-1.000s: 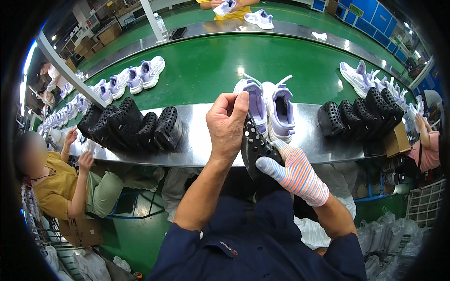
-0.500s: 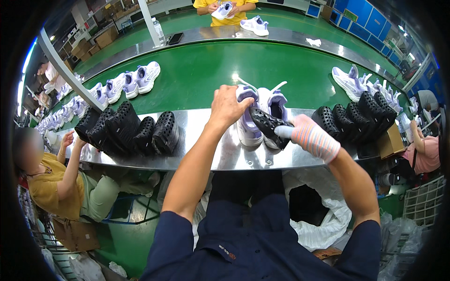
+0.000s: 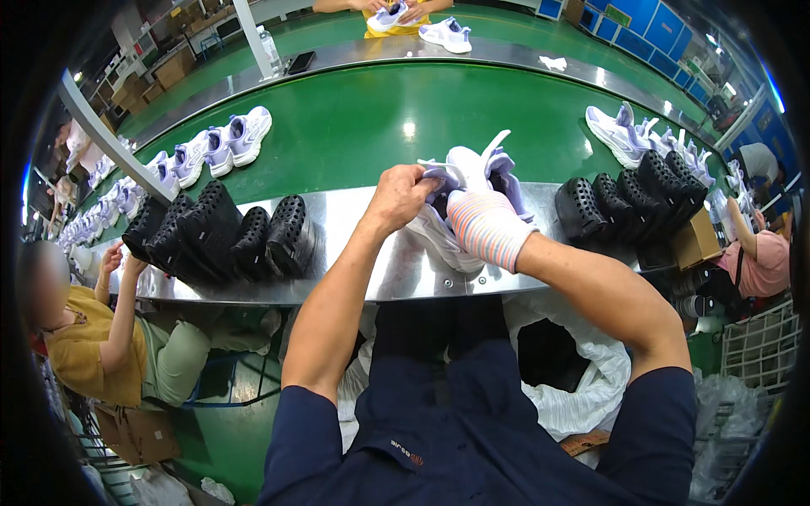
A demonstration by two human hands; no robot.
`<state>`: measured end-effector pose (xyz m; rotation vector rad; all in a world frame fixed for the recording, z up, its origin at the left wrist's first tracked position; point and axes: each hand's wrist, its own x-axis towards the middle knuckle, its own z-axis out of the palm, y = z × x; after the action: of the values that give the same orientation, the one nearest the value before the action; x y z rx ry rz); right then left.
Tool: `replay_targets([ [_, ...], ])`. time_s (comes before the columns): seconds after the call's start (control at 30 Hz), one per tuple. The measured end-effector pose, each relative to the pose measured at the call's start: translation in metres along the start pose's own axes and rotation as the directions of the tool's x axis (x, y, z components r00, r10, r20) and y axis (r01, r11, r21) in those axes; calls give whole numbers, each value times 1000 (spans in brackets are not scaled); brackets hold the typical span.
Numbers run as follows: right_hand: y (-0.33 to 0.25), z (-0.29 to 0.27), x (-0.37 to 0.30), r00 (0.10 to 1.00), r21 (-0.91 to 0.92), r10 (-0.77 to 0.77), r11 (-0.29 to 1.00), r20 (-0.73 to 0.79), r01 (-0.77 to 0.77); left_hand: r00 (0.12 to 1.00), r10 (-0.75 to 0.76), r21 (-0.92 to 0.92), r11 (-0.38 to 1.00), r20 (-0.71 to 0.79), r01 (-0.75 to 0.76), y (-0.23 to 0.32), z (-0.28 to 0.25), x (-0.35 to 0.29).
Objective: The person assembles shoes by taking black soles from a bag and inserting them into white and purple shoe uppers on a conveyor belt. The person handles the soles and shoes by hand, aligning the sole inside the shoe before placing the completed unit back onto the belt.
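Observation:
Two white and lavender sneakers stand side by side before me, toes away from me. My left hand point(image 3: 401, 198) is closed on the collar and tongue of the left sneaker point(image 3: 437, 237), pulling its opening wide. My right hand point(image 3: 489, 229), in a striped knit glove, reaches into that opening; its fingertips are hidden. Dark material, apparently the perforated black insole point(image 3: 440, 202), shows at the opening beside the glove, mostly out of sight. The right sneaker point(image 3: 511, 187) stands just behind the glove, its laces loose.
Stacked black perforated insoles stand on the metal ledge to the left point(image 3: 288, 236) and right point(image 3: 580, 209). Rows of sneakers line the green conveyor point(image 3: 354, 118) on both sides. A co-worker point(image 3: 114, 329) sits at left; another handles a sneaker across the line. A white-lined bin point(image 3: 603, 371) is below.
The black insole, held in plain view above the left sneaker before, has gone into its opening with my right hand. My left hand has shifted slightly and the sneaker has tilted.

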<state>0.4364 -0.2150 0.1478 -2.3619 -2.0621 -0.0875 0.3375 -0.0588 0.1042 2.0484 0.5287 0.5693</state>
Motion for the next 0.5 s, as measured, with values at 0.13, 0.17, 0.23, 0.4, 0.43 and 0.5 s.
replay_targets([
  [0.13,11,19,17,996,59,72,996,-56,-69,997,-10,-14,1000,81,11,-4,4,-1],
  [0.17,17,21,18,995,65,97,993,-36,-94,996,-20,-67,997,83,26,-4,5,2],
  [0.23,15,13,24,992,90,129,988,7,-129,995,-57,-160,985,78,69,-8,-1,3],
  [0.4,8,-1,11,977,59,143,986,157,-154,995,-58,-92,994,87,66,-19,3,9],
  [0.43,6,-2,12,974,75,172,980,146,-184,976,-92,-46,994,195,103,-22,-2,15],
  [0.5,7,-3,12,971,108,204,970,128,-218,991,11,-441,896,130,48,-25,-15,25],
])
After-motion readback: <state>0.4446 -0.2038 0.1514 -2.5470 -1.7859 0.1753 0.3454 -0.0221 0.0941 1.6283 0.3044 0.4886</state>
